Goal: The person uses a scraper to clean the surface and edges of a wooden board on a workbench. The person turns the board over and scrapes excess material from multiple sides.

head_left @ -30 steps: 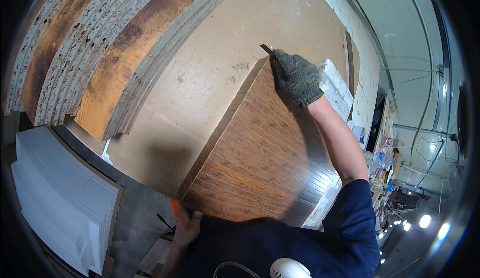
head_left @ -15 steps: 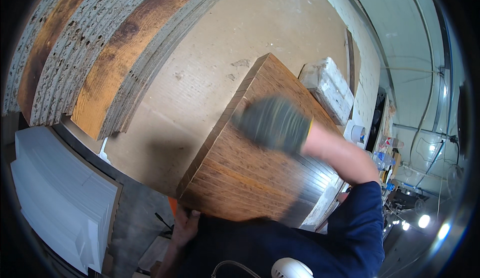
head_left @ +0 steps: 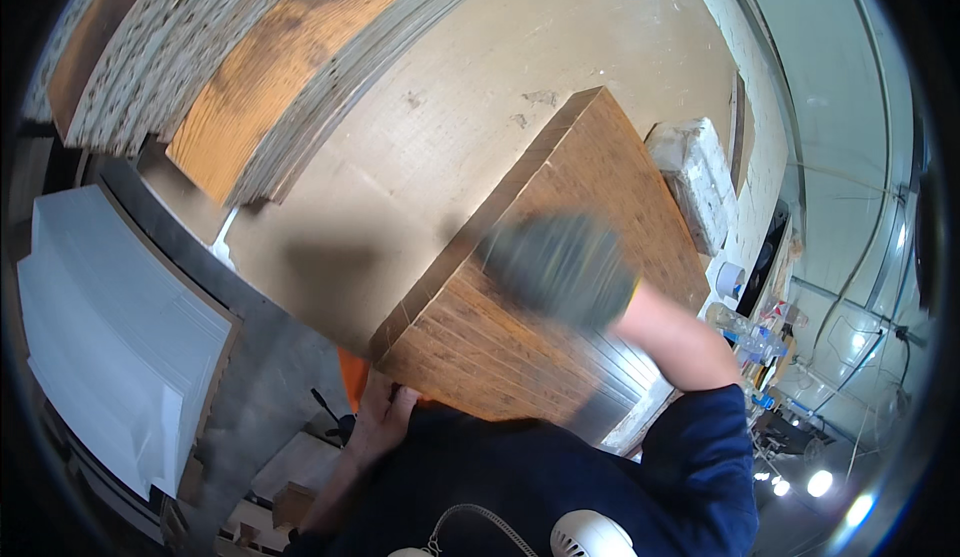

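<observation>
A stack of brown wood-grain boards [head_left: 620,197] lies slantwise before me, its layered edge facing left. Over the top board is my right hand [head_left: 565,267] in a dark striped glove, smeared by motion. Its fingers cannot be made out, nor whether it touches the surface. My bare left hand [head_left: 388,407] is at the near left corner of the stack, its fingers curled in close. What they hold, if anything, is hidden. Orange material [head_left: 352,375] shows right beside it.
Tall stacks of wood-faced chipboard strips [head_left: 270,77] stand at the far left. White panels [head_left: 120,327] are piled at the lower left. A white wrapped block [head_left: 692,182] and a tape roll [head_left: 731,279] sit right of the boards, near clear plastic bottles [head_left: 745,332].
The whole view has shifted, with the boards appearing farther right. My right hand remains over the top board, blurred in both frames. My left hand stays by the near left corner.
</observation>
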The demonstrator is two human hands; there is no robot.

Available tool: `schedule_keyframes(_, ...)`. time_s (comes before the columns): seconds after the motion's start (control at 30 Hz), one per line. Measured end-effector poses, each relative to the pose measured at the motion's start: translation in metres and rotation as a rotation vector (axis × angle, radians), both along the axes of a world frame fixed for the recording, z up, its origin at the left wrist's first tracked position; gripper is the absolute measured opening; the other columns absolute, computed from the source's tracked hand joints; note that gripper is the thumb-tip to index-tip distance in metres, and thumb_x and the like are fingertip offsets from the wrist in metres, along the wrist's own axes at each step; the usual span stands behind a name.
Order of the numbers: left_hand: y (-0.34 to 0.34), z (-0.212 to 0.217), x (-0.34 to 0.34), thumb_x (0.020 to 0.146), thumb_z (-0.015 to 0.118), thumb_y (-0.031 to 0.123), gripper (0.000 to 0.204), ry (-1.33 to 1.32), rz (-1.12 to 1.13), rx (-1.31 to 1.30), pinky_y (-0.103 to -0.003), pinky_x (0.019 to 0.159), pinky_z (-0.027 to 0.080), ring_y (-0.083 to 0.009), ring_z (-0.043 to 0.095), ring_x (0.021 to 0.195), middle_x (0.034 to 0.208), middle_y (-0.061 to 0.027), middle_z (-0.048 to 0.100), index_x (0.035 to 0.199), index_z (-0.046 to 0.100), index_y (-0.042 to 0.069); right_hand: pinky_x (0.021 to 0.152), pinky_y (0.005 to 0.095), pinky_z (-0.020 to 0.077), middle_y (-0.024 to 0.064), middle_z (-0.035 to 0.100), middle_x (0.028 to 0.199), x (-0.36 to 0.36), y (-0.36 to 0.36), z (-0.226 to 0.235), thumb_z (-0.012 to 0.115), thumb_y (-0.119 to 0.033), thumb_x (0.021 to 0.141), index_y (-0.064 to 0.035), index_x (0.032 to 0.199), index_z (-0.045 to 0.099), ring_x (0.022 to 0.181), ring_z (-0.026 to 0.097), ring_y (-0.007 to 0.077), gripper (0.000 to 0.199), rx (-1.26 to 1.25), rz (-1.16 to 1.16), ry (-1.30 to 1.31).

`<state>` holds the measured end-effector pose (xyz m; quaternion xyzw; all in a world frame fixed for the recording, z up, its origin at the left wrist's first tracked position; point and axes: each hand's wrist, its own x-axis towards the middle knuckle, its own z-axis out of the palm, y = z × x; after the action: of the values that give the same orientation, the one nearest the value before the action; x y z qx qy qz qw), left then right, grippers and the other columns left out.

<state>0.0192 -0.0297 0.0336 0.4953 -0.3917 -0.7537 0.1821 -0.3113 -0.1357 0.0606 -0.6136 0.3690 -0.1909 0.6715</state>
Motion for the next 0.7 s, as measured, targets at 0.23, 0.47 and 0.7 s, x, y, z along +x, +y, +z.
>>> schedule_keyframes(0.23,0.005,-0.011,-0.001,0.100,0.045,0.003,0.049,0.188,0.093,0.070,-0.037,0.111,0.039,-0.0220,0.051,0.129,0.139,-0.0167,0.053,0.147,0.031,-0.004,0.088,0.0359,0.0600,0.0154,0.064,0.128,0.058,0.010,0.034,0.043,-0.028,0.107,-0.0077,0.147,0.048,0.110,0.068,0.0247,0.046,-0.686,0.344,0.703)
schedule_keyframes(0.47,0.008,-0.015,-0.007,0.100,0.046,0.004,0.049,0.229,0.153,-0.005,-0.037,0.109,0.040,-0.0204,0.052,0.127,0.138,-0.0151,0.053,0.147,0.032,-0.004,0.080,0.0340,0.0593,0.0121,0.067,0.106,0.042,-0.022,0.050,0.058,-0.024,0.100,-0.0061,0.136,0.055,0.098,0.068,0.0222,0.040,-0.703,0.230,1.004)
schedule_keyframes(0.7,0.004,-0.013,-0.006,0.101,0.046,0.005,0.049,0.229,0.128,-0.002,-0.037,0.109,0.041,-0.0194,0.053,0.124,0.136,-0.0140,0.053,0.147,0.032,-0.003,0.078,0.0367,0.0562,0.0096,0.068,0.107,0.011,-0.050,0.054,0.057,-0.024,0.101,-0.0089,0.134,0.058,0.096,0.067,0.0248,0.037,-0.880,0.048,0.863)
